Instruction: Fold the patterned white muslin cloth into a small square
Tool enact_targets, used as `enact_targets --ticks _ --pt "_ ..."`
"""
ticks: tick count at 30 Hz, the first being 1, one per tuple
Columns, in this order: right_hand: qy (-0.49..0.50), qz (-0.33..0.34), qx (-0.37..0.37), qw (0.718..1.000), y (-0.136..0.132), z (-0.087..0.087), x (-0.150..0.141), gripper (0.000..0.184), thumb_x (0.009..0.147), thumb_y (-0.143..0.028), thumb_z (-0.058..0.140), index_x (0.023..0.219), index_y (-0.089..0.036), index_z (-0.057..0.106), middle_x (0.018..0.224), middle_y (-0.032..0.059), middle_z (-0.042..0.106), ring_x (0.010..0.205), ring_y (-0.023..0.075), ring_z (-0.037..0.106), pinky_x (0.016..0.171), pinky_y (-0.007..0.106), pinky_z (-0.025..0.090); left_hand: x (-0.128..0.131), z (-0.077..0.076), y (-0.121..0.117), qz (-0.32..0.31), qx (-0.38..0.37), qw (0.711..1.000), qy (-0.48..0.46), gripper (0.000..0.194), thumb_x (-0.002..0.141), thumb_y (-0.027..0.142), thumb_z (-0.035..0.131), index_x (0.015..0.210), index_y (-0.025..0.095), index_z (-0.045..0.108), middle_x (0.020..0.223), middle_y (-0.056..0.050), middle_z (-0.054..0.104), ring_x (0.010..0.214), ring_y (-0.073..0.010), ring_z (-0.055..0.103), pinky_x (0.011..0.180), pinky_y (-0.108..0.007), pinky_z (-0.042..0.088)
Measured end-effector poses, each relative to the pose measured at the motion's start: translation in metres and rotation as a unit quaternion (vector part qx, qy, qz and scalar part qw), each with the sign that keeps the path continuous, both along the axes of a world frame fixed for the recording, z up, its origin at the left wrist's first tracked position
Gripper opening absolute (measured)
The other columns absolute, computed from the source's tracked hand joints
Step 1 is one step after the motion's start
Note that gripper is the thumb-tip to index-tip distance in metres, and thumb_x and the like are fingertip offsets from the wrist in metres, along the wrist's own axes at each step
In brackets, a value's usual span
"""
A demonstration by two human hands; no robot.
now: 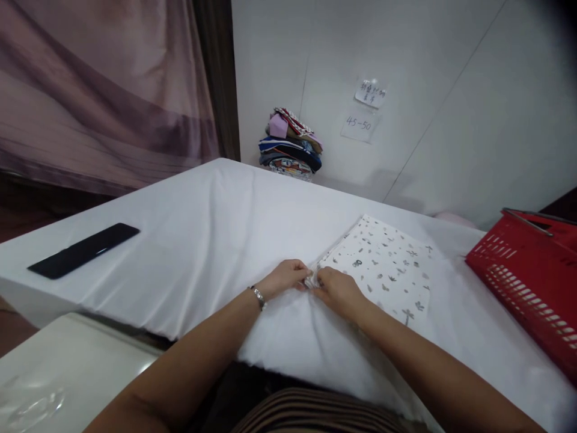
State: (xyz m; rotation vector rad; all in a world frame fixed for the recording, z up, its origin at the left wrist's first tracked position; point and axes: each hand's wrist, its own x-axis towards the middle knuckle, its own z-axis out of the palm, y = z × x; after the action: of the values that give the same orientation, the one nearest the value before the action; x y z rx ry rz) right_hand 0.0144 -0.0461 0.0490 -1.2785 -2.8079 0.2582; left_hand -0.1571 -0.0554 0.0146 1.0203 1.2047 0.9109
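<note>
A white cloth printed with small grey leaves and other motifs lies folded flat on the white-covered table. My left hand, with a bracelet at its wrist, pinches the cloth's near-left corner. Close beside it, my right hand is closed on the same corner, where the fabric is bunched between the fingers. Both sets of fingertips partly hide the gripped edge. The rest of the cloth stretches away to the right and back.
A red plastic basket with a handle stands at the right. A flat black object lies on the left of the table. Folded clothes are stacked by the wall, near paper notes. A pale surface is at lower left.
</note>
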Motion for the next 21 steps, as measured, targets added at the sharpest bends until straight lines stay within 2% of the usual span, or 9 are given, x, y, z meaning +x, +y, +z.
enact_targets --ticks 5,10,14,17,21 --pt "0.086 -0.009 -0.031 0.996 0.006 -0.011 0.004 0.016 0.086 -0.026 0.044 0.076 -0.019 0.054 0.075 0.0013 0.058 0.069 0.0135 0.051 0.06 0.024 0.031 0.001 0.001 0.002 0.006 -0.001 1.0 0.025 0.018 0.062 0.029 0.065 0.066 0.015 0.055 0.066 0.0 0.056 0.065 -0.0133 0.056 0.063 -0.031 0.052" --pt "0.217 -0.073 -0.027 0.973 0.004 -0.02 0.005 0.018 0.086 -0.029 0.044 0.073 -0.019 0.052 0.066 -0.0011 0.055 0.061 0.0123 0.048 0.057 0.024 0.033 0.002 0.004 0.001 0.011 -0.005 0.999 0.031 0.018 0.061 0.029 0.065 0.064 0.014 0.055 0.064 0.0 0.054 0.065 -0.0131 0.056 0.064 -0.029 0.052" --pt "0.217 -0.058 0.009 0.974 0.0 -0.025 -0.001 0.016 0.084 -0.026 0.045 0.07 -0.02 0.05 0.068 0.0002 0.054 0.063 0.0133 0.048 0.058 0.024 0.035 0.001 0.002 0.002 0.006 -0.009 1.0 0.023 0.018 0.061 0.029 0.065 0.064 0.015 0.056 0.065 -0.001 0.058 0.067 -0.0147 0.059 0.066 -0.03 0.051" --pt "0.222 -0.041 0.033 0.974 -0.002 -0.024 -0.003 0.016 0.084 -0.024 0.044 0.07 -0.02 0.049 0.07 0.0009 0.054 0.065 0.0137 0.049 0.059 0.025 0.036 0.001 -0.001 0.003 0.001 -0.014 1.0 0.027 0.016 0.061 0.028 0.065 0.064 0.015 0.056 0.068 -0.001 0.06 0.069 -0.0157 0.06 0.067 -0.03 0.051" --pt "0.204 -0.054 0.074 0.975 -0.003 -0.02 -0.004 0.018 0.087 -0.025 0.041 0.071 -0.02 0.049 0.072 0.0019 0.054 0.066 0.0143 0.05 0.06 0.025 0.035 0.001 -0.003 0.004 0.005 -0.011 1.0 0.028 0.015 0.061 0.028 0.064 0.063 0.016 0.056 0.065 0.0 0.058 0.068 -0.0148 0.058 0.065 -0.029 0.051"
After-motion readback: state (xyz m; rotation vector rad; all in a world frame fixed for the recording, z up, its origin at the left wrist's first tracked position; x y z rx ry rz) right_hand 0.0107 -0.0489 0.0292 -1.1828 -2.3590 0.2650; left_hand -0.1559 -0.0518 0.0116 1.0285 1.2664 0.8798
